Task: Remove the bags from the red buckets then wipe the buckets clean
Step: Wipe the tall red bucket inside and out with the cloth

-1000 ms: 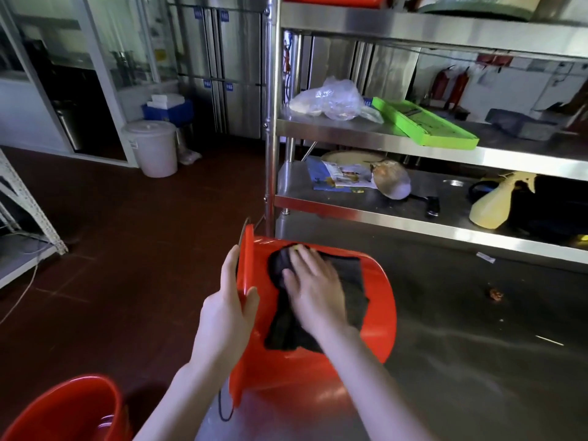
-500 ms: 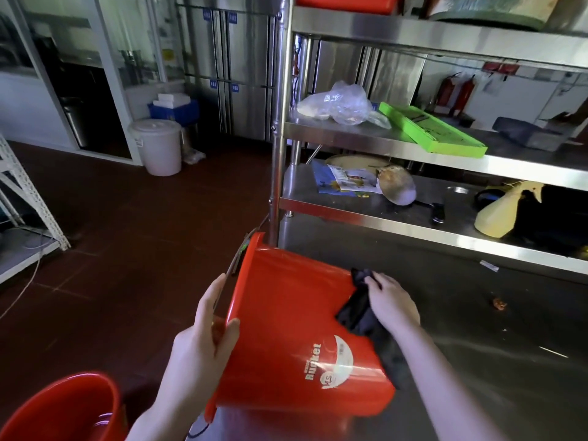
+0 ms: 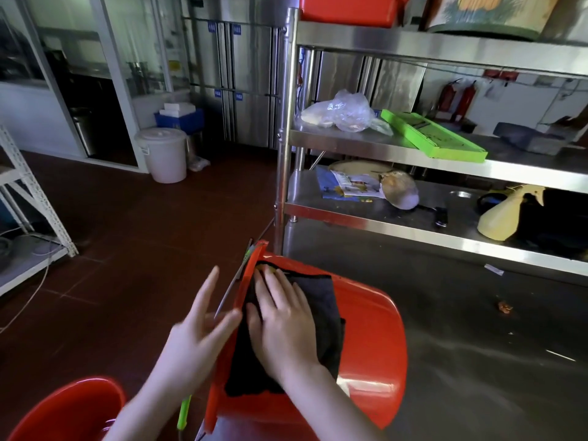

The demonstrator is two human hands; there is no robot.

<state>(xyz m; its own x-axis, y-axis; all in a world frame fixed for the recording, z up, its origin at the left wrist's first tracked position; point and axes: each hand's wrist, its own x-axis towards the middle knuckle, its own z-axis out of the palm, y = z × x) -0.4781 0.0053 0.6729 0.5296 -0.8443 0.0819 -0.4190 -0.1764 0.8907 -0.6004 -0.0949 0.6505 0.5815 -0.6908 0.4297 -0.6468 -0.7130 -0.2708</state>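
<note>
Bucket [image 3: 375, 332] on its side, rim toward frame left | your right hand [image 3: 283, 326] flat, pressing cloth [image 3: 324, 310] on its wall | your left hand [image 3: 197, 335] spread beside rim, gripping nothing

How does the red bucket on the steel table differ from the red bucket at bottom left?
The table bucket lies on its side, rim to the left; the bottom-left bucket stands mouth up. The right hand presses a black cloth on the table bucket's wall; no hand touches the bottom-left bucket. The table bucket shows almost whole; the bottom-left bucket is cut off by the frame. Both are glossy red.
</note>
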